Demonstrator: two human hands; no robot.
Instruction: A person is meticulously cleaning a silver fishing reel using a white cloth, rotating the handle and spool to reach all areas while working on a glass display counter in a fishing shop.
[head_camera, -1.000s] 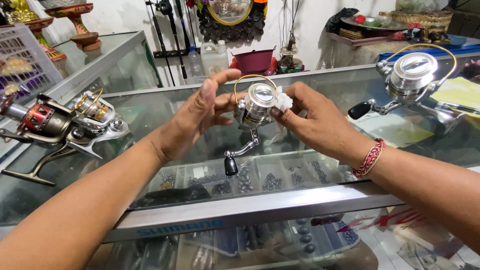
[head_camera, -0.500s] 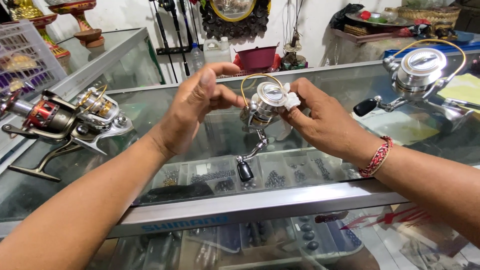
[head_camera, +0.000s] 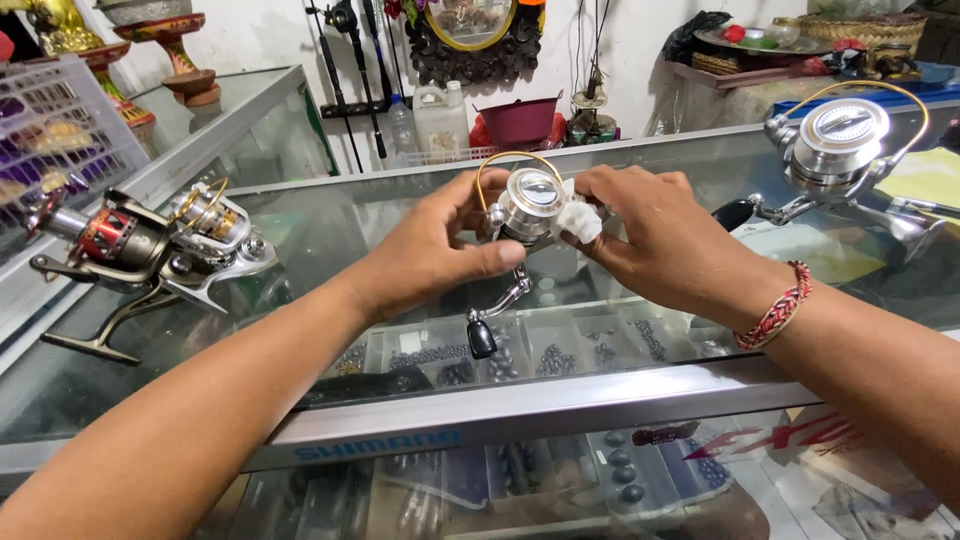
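Observation:
A silver spinning reel (head_camera: 527, 205) with a gold bail wire and a black handle knob (head_camera: 482, 339) is held above a glass display counter (head_camera: 300, 250). My left hand (head_camera: 440, 250) grips the reel's body from the left, thumb across its front. My right hand (head_camera: 650, 235) comes in from the right and presses a small white wad of cloth (head_camera: 578, 219) against the reel's spool. A red and white braided bracelet (head_camera: 772, 308) sits on my right wrist.
Two reels, one red and dark (head_camera: 120, 240) and one silver and gold (head_camera: 215, 225), rest on the counter at left. Another silver reel (head_camera: 840, 140) stands at right. A white basket (head_camera: 50, 130) is far left. Compartments of small weights (head_camera: 600, 345) show under the glass.
The view has shifted slightly. My left thumb has come down onto the reel's front, and my right hand has pushed the white cloth closer against the spool.

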